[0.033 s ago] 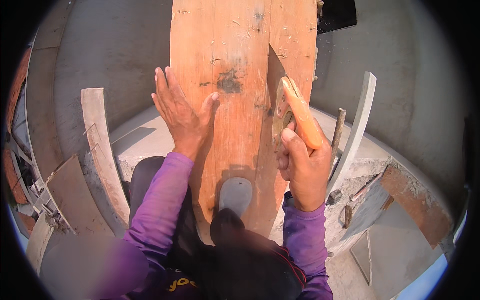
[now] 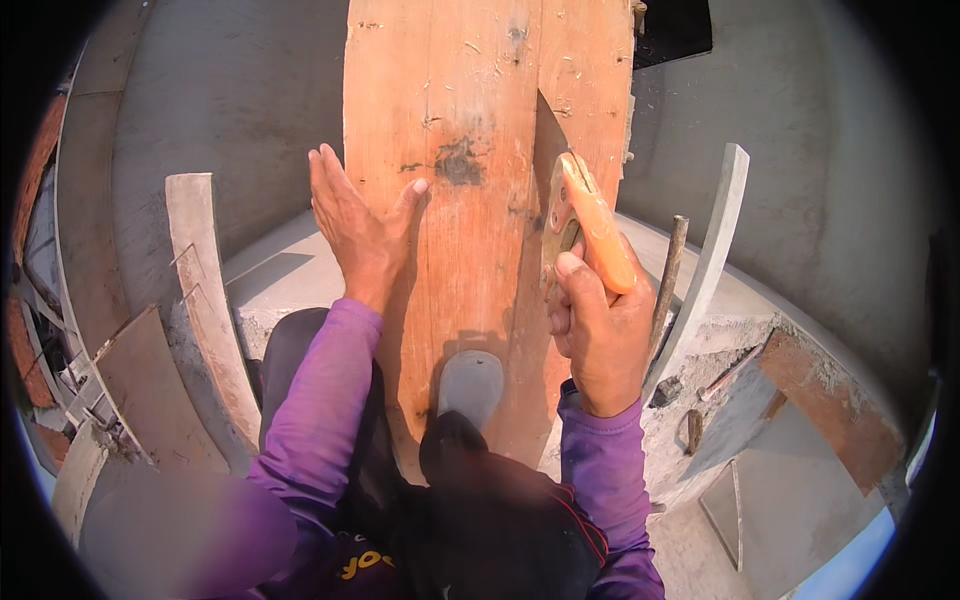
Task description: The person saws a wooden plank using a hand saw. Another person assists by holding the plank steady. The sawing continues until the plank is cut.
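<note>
A wide reddish wooden board (image 2: 480, 260) runs away from me, with a dark stain (image 2: 460, 162) near its middle. My right hand (image 2: 603, 320) is wrapped round the orange handle of a handsaw (image 2: 592, 215). The saw's dark blade points away from me over the right part of the board; whether its teeth sit in a cut is hard to make out. My left hand (image 2: 365, 230) lies at the board's left edge, thumb stretched across the wood and fingers extended past the edge, holding nothing. My shoe (image 2: 472, 388) stands on the board's near part.
Pale upright strips stand at left (image 2: 208, 290) and right (image 2: 705, 265), with a thin wooden stick (image 2: 668, 280) beside the right one. Grey concrete walls (image 2: 800, 150) rise on both sides. Rubble and a brown panel (image 2: 835, 410) lie at the right; a grey-brown sheet (image 2: 155, 390) leans at the left.
My right hand and the saw handle have shifted slightly left. The fingers of my left hand have drawn closer together, and its thumb has moved a little left.
</note>
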### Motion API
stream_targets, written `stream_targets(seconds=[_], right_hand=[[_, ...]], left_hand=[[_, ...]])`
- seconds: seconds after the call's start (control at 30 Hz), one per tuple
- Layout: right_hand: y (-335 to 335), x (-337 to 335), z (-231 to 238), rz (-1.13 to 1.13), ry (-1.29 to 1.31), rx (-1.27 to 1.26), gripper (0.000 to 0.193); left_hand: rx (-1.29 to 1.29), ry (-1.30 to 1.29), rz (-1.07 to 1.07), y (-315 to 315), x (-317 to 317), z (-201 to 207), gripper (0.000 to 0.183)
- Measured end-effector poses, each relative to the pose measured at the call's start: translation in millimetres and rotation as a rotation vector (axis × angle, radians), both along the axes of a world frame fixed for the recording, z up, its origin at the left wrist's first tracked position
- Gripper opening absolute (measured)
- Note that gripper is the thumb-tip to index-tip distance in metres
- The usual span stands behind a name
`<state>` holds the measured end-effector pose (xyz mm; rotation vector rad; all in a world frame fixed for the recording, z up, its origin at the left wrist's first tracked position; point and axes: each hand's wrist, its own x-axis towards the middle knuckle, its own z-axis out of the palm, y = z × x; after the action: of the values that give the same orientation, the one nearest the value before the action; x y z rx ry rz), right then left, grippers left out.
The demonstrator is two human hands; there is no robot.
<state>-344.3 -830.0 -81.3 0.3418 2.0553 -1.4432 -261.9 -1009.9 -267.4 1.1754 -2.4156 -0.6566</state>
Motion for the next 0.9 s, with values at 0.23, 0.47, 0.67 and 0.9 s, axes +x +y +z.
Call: stream_targets(seconds=[0.23,0.47,0.67,0.9], right_hand=[[40.9,80.5,117.6,-0.085,0.014,0.082,0.046],[2.2,27.0,9.5,0.01,0.013,0.057,0.014],[41.6,58.9,84.7,-0.047,0.006,0.139,0.039],[10.2,-2.9,-3.1,-0.019,0.137,0.214,0.035]], left_hand=[[0.792,0.142,0.137,-43.4,6.5,-2.0,0.057],[0.751,0.237,0.121,-24.9,-14.0,-6.3,0.052],[0.758,0.179,0.152,-43.8,2.3,-10.6,0.051],[0.765,0.195,0.144,-25.2,-7.5,-3.7,0.055]])
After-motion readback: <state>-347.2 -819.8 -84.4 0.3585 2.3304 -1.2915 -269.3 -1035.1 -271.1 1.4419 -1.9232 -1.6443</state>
